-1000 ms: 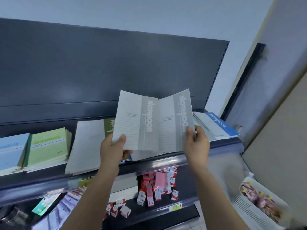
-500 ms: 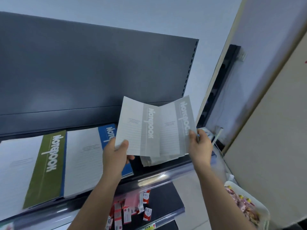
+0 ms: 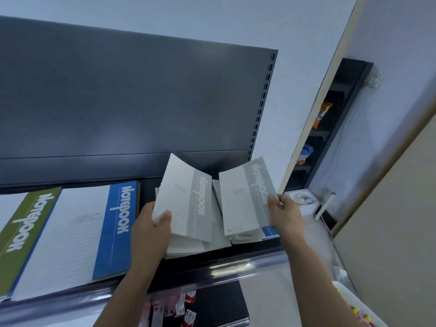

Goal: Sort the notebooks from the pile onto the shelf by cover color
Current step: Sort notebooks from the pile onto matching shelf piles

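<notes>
My left hand [image 3: 152, 228] grips the lower left edge of a grey-banded white notebook [image 3: 186, 199], thumb on its cover, over a small stack of grey notebooks [image 3: 200, 246] on the dark shelf [image 3: 212, 265]. My right hand [image 3: 284, 214] pinches the right edge of a second grey-banded notebook [image 3: 245, 199], held just above a pile whose blue-banded notebook [image 3: 270, 231] peeks out below. The two grey notebooks are apart, tilted up. Further left on the shelf lie a blue-banded notebook [image 3: 94, 230] and a green-banded notebook [image 3: 26, 223].
The shelf's dark back panel [image 3: 141, 102] rises behind. Its chrome front rail [image 3: 224, 267] runs below my hands. A lower shelf holds red and white small boxes [image 3: 179, 308]. A wall and a narrow rack [image 3: 318, 128] with snack packs stand at the right.
The two grey notebooks, overlapping before, have separated: my left hand brought one down to the grey stack, my right carried the other rightward over the pile. The view shifted right and closer.
</notes>
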`<state>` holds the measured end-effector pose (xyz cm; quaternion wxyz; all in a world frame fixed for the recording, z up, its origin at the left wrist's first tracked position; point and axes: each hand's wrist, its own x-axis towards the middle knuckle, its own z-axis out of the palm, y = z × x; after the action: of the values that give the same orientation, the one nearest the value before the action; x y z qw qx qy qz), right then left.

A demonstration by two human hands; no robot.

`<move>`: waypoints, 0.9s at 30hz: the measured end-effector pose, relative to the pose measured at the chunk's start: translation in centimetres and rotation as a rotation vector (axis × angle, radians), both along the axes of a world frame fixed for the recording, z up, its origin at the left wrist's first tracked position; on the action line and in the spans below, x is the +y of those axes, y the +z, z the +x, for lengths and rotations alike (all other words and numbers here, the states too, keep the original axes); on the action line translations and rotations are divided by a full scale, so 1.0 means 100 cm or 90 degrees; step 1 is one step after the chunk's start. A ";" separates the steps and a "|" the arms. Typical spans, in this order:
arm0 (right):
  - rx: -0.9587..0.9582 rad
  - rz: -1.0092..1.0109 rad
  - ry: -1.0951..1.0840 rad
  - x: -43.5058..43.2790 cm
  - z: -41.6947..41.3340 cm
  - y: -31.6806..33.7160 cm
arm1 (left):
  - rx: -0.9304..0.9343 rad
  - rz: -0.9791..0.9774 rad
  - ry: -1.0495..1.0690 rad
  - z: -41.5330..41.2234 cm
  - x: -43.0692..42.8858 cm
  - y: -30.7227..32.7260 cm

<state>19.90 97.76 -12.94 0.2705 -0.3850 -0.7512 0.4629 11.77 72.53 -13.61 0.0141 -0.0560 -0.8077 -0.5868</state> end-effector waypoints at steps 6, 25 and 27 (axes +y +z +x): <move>-0.091 0.039 0.106 0.029 0.003 -0.008 | 0.024 -0.155 0.092 0.024 0.015 -0.001; -0.372 0.341 0.206 0.035 0.014 -0.020 | -0.016 -0.579 0.120 0.052 0.032 -0.002; -0.367 0.397 0.195 0.034 0.013 -0.019 | -0.008 -0.593 0.118 0.051 0.032 0.000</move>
<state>21.19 101.12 -14.88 0.0812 -0.2828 -0.9478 0.1232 16.92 75.71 -13.60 0.0351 0.0195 -0.9865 -0.1587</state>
